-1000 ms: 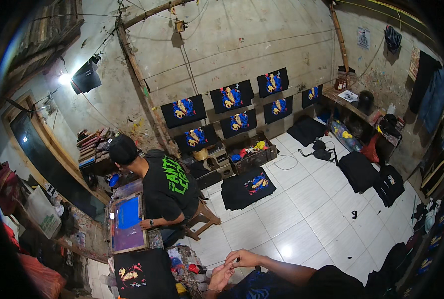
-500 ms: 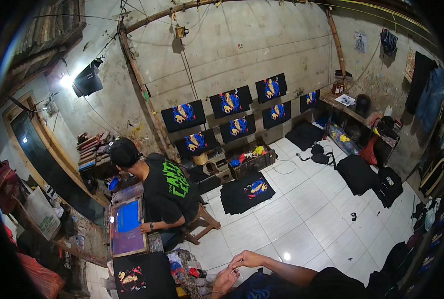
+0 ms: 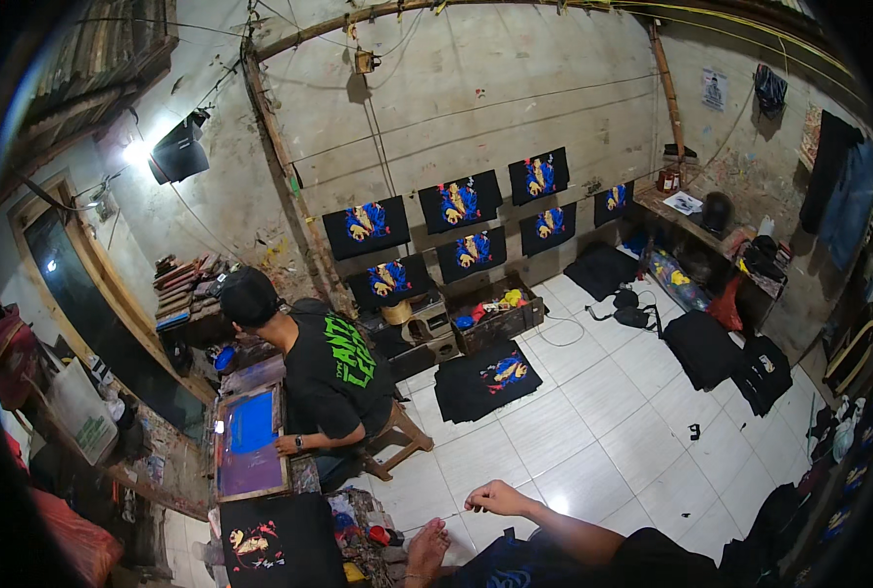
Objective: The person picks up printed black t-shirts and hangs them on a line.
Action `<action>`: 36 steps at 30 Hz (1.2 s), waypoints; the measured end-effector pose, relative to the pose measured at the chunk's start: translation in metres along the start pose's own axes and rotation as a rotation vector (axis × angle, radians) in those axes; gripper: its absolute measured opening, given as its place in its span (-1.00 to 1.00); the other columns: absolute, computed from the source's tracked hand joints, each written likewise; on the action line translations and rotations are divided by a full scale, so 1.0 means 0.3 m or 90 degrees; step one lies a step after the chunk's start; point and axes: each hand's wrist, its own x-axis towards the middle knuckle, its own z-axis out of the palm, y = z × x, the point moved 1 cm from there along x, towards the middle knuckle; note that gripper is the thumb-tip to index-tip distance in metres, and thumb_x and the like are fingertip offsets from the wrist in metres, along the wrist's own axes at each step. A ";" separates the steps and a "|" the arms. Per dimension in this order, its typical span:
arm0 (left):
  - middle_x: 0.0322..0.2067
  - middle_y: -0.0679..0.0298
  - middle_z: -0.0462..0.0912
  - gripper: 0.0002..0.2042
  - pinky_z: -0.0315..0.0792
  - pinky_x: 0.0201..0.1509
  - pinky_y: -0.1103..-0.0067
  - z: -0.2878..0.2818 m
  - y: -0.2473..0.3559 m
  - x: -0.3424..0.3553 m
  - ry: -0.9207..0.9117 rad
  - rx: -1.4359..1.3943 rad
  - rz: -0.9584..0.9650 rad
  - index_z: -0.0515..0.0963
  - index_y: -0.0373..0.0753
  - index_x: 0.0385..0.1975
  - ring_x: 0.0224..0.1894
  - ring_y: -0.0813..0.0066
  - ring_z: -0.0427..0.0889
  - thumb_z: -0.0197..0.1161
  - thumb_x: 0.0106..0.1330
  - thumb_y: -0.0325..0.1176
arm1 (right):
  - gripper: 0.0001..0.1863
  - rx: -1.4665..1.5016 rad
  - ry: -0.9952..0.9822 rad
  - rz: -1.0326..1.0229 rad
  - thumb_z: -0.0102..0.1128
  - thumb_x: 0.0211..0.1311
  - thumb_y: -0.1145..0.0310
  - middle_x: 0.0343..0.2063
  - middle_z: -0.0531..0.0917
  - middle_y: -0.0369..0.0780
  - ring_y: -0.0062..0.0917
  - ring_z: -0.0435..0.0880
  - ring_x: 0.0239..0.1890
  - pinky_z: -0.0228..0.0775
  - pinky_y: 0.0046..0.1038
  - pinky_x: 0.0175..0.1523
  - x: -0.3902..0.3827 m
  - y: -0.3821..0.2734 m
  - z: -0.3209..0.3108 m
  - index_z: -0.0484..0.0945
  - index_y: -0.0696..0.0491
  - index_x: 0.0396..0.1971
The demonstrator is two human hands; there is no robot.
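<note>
My right hand [image 3: 498,498] is held out at the lower middle, thumb and fingers pinched together at the tips. Below and left of it is my left hand [image 3: 426,551], palm turned up, fingers bent and drawn together. A small gap separates the two hands. A faint thin line shows between them, but I cannot tell whether it is a thread or a floor joint. What either hand holds is too small to make out. Left of my left hand lies a black printed shirt [image 3: 277,542], beside a cluttered shelf of small containers [image 3: 363,534].
A seated person [image 3: 324,367] rests a hand on a framed printing screen [image 3: 250,436] at the left bench. Black printed shirts [image 3: 461,201] hang along the wall. A shirt stack [image 3: 485,380], a wooden crate [image 3: 500,323] and dark cloth piles [image 3: 701,345] are on the tiled floor.
My hands have parted: they touched before, and now the right is raised slightly right of the left. The left has dropped a little. The seated person has barely moved.
</note>
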 end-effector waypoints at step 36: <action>-0.34 0.23 0.51 -0.88 0.35 -0.04 0.48 0.063 -0.083 0.018 -0.097 -0.081 -0.200 0.44 -0.29 -0.31 -0.20 0.41 0.45 0.07 0.25 -0.39 | -0.86 -0.112 -0.066 -0.160 0.28 -0.09 0.36 -0.23 0.58 -0.15 -0.46 0.55 -0.17 0.33 -0.50 -0.03 0.012 0.022 0.068 0.66 -0.01 -0.43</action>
